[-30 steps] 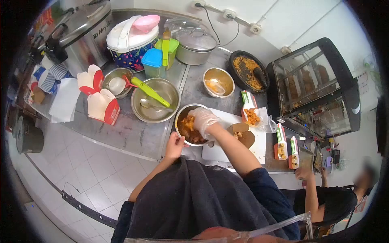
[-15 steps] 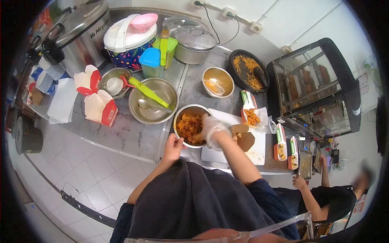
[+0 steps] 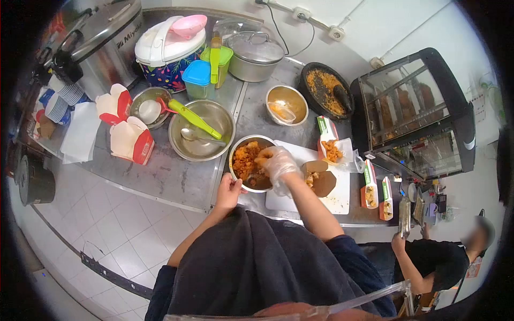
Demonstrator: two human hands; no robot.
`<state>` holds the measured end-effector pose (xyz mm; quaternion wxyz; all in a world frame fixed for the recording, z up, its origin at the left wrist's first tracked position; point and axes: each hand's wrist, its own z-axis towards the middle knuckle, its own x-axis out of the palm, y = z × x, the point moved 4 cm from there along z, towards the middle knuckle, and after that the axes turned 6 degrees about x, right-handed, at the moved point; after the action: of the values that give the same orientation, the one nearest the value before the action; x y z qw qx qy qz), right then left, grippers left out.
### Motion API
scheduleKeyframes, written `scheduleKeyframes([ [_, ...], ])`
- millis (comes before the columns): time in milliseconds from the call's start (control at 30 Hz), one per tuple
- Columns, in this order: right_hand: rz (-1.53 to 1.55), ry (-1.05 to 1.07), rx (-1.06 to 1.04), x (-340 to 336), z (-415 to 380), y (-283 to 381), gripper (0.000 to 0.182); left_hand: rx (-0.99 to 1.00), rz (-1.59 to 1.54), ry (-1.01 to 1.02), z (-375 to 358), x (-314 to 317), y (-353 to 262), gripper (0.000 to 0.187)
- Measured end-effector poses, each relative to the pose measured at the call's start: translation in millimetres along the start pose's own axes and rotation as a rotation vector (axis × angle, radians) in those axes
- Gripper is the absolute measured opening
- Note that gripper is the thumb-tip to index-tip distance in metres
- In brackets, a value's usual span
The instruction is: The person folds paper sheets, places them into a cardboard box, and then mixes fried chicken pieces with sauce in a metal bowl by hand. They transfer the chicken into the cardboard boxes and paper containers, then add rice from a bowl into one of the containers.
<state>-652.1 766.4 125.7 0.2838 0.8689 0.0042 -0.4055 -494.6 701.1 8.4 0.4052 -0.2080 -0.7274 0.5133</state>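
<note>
The orange food [image 3: 247, 159] lies against the gloved right fingers [image 3: 264, 155].

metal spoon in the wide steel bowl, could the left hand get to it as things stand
Probably yes: the spoon lies in the open wide bowl, nothing covering its scoop, though the left hand would likely have to leave the food bowl.

Head-worn camera (the only view) looks forward and steeply down over the counter [image 3: 176, 182].
</note>
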Motion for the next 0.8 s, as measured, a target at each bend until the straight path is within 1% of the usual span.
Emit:
scheduleKeyframes([
  [33,0.000,0.000,0.001,-3.7,-1.4,-0.4,0.037,0.005,0.005,0.000,0.3,0.4,-2.1,0.010],
  [100,0.283,0.118,-0.139,-16.2,-19.5,21.2,0.039,0.003,-0.008,0.000,-0.1,1.7,-4.7,0.009],
  [133,0.414,0.308,0.039,-9.4,-10.7,11.3,0.043,0.002,-0.022,-0.003,-0.1,2.3,-5.8,0.009],
  [167,0.412,0.310,0.038,-9.7,-7.6,14.2,0.043,0.003,-0.023,-0.007,0.4,2.2,-5.5,0.009],
  [233,-0.191,0.017,-0.292,-12.2,-3.5,33.2,0.051,-0.005,-0.020,0.001,0.8,1.3,-5.1,0.009],
  [267,-0.188,0.018,-0.293,-9.6,-4.8,43.7,0.051,-0.006,-0.016,0.000,1.9,-0.6,-3.0,0.009],
  [333,-0.618,0.012,-0.282,4.0,-11.5,70.5,0.047,0.009,-0.018,0.050,5.0,-2.5,2.6,0.010],
  [367,-0.688,-0.074,-0.217,23.7,-4.8,65.7,0.043,0.009,-0.017,0.053,5.8,-2.1,3.1,0.010],
  [433,-0.723,0.023,-0.221,49.0,8.0,51.2,0.039,0.018,-0.016,0.025,6.3,-1.8,3.6,0.011],
  [467,-0.724,0.027,-0.192,48.4,5.3,50.3,0.035,0.020,-0.017,0.023,6.1,-0.5,4.0,0.011],
  [500,-0.723,0.025,-0.192,46.5,6.0,46.3,0.035,0.031,0.004,-0.010,4.6,0.2,4.1,0.012],
  [567,-0.684,0.043,-0.306,37.4,15.0,40.5,0.037,0.068,0.025,-0.032,6.7,3.5,-2.5,0.012],
  [633,-0.647,0.001,-0.322,37.3,34.8,32.0,0.037,0.078,0.070,-0.056,1.7,3.8,-4.3,0.012],
  [667,-0.609,-0.024,-0.331,35.6,40.7,28.0,0.038,0.066,0.066,-0.055,3.2,0.3,4.7,0.011],
  [800,-0.591,0.006,-0.297,-1.8,20.5,35.8,0.044,0.049,0.012,-0.031,2.8,2.5,-1.0,0.010],
])
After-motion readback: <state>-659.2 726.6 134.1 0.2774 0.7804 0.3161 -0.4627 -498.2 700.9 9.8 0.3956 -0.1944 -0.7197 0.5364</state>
